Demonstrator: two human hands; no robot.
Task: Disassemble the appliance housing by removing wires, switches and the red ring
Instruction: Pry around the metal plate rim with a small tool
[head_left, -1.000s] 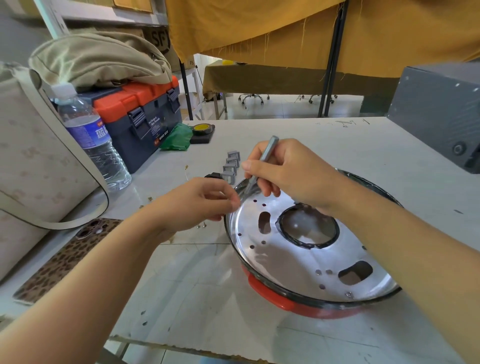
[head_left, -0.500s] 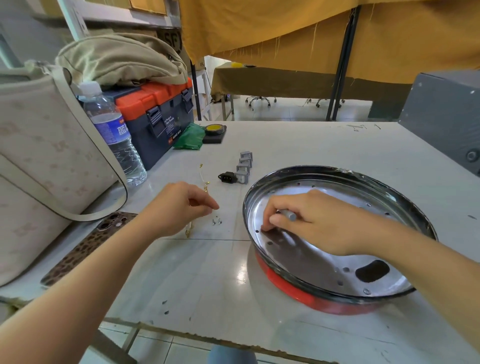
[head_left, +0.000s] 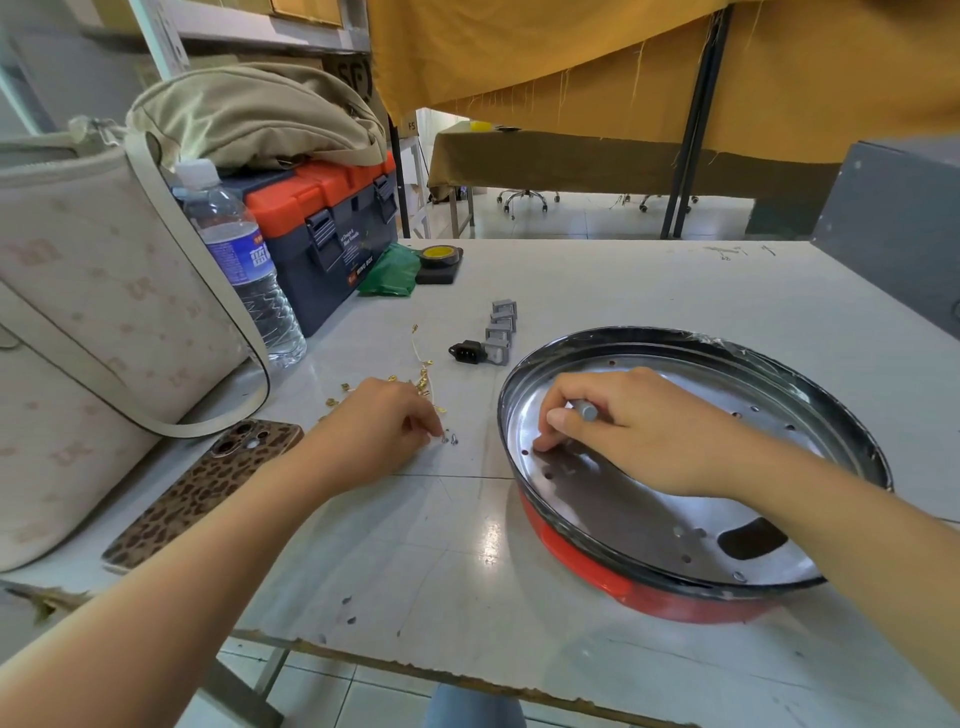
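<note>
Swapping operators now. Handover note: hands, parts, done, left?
Left hand: on the table, fingertips at two small screws; whether it grips anything is unclear.
Right hand: inside the housing, shut on a grey tool.
Out on the table: grey switches, black socket, wires with brass terminals.
Left: red ring still on the housing.

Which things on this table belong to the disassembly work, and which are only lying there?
Job: appliance housing, red ring, grey tool, grey switches, black socket, screws, brass terminals.

Lying about: water bottle, phone, handbag, toolbox.
</note>
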